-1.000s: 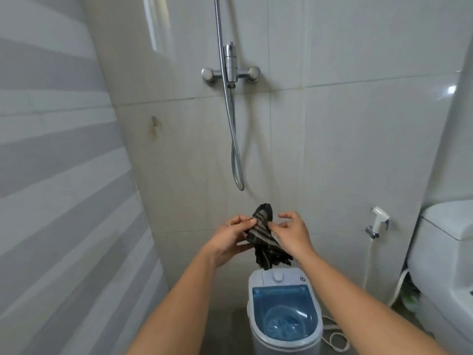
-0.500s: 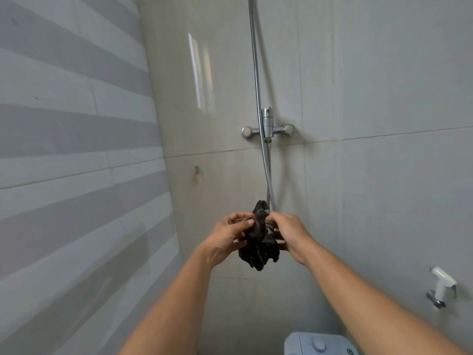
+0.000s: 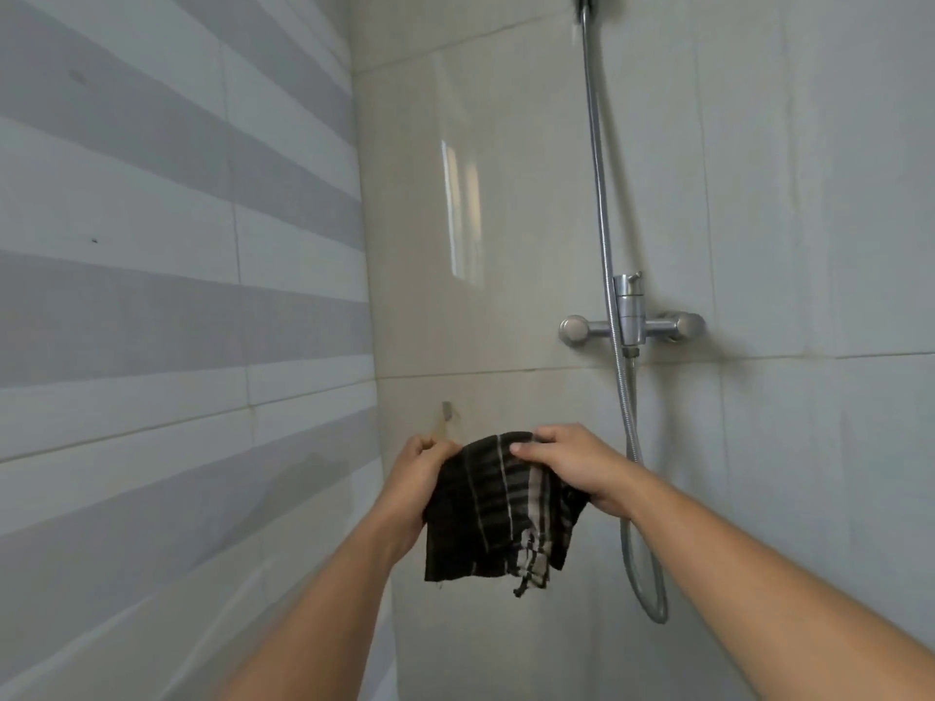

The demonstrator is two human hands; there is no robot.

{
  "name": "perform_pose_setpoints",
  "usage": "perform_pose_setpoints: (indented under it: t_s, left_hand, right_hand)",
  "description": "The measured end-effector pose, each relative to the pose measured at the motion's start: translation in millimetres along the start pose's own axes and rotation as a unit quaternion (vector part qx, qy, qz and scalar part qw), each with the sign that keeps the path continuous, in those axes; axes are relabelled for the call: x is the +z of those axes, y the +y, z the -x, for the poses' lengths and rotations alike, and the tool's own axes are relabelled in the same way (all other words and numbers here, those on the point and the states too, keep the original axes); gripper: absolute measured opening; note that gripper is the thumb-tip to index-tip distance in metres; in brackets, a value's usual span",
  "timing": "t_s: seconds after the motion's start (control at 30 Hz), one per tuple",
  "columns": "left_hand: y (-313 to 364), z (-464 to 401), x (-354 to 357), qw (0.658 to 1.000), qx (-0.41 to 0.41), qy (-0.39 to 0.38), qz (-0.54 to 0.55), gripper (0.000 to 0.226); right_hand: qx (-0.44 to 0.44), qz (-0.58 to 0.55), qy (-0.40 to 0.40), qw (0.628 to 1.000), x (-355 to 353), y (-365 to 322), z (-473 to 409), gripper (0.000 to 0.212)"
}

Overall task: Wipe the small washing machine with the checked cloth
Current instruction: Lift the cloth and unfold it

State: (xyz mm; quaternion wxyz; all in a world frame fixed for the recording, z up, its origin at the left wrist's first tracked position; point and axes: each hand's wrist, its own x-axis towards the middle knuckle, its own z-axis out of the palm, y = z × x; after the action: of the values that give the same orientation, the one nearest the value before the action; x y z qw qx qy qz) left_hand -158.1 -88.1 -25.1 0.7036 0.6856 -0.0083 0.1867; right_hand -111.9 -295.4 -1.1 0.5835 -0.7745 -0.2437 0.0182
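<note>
- Head view: a tiled shower corner, glossy beige tiles ahead (image 3: 506, 245), and a side wall (image 3: 152, 245) in matte grey and white stripes on the left.
- A chrome mixer tap (image 3: 630, 326) is fixed to the wall, its ribbed metal hose (image 3: 632, 498) looping down beside it.
- The checked cloth (image 3: 498, 513), dark with pale stripes, limp and frayed at the bottom, hangs spread in mid-air in front of the tiles.
- The left hand (image 3: 417, 483) pinches its left edge; the right hand (image 3: 574, 465) grips the top right corner.
- The washing machine is out of frame.

Dim soft daylight, tile glare (image 3: 458, 210), wide-angle bending
</note>
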Motion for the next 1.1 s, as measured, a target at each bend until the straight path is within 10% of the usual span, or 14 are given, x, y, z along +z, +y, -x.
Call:
perform_pose_setpoints:
  t_s: [0.2,0.5,0.67,0.83,1.1]
  left_hand:
    - [-23.0,-63.7,-32.3,0.964,0.142,-0.008,-0.225,0.017]
    - [-50.2,-167.2,-63.2,0.735,0.415,0.093,-0.527,0.012]
    - [-54.8,-212.4,-70.5,0.654,0.439,0.146,-0.599,0.017]
    - [-65.8,-230.0,-67.0,0.673,0.394,0.138,-0.611,0.026]
    - [-82.8,-214.8,-49.8,0.743,0.361,0.138,-0.546,0.025]
  right_hand:
    - [-0.040,0.105,0.004,0.994,22.3,23.6,-96.9,0.037]
    - [-0.206,0.282,0.151,0.925,62.5,35.9,-196.8,0.017]
    - [-0.239,0.346,0.200,0.885,75.1,38.4,-227.6,0.010]
    - [-0.271,0.482,0.214,0.805,83.7,55.4,-235.3,0.019]
    - [-0.265,0.489,0.212,0.804,88.9,77.8,-221.8,0.024]
